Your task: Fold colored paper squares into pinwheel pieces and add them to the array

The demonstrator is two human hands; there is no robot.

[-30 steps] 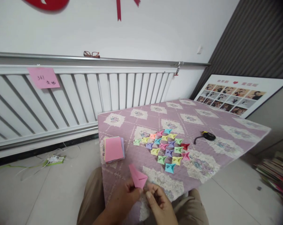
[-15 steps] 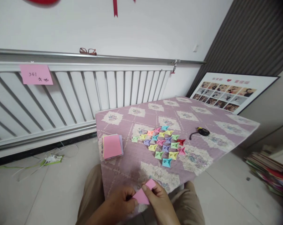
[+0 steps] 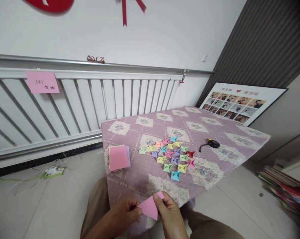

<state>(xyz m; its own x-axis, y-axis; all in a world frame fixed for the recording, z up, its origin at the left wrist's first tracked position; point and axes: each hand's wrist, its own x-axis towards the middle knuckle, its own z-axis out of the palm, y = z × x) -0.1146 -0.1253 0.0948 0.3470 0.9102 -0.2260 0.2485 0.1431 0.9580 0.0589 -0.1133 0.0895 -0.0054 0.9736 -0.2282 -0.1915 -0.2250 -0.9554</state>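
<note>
My left hand (image 3: 123, 210) and my right hand (image 3: 168, 214) both pinch a folded pink paper (image 3: 148, 206) at the near edge of the table (image 3: 214, 127), which has a purple patterned cloth over it. The left fingers grip its left corner and the right thumb and fingers press its right side. Further up the cloth lie several small folded paper shapes (image 3: 172, 154) in many colours, set in a tight cluster. A stack of square paper sheets (image 3: 118, 158), pink on top, rests near the table's left edge.
A small black object with a cord (image 3: 211, 143) lies right of the folded shapes. A white radiator (image 3: 90, 99) with a pink note (image 3: 42, 82) and glasses (image 3: 96, 59) lines the wall. A photo board (image 3: 237, 103) leans at back right. Books (image 3: 284, 187) are piled on the floor.
The pink paper went from held up as a pointed shape to lowered at the table edge, with both hands now closed on it. The view shifted slightly.
</note>
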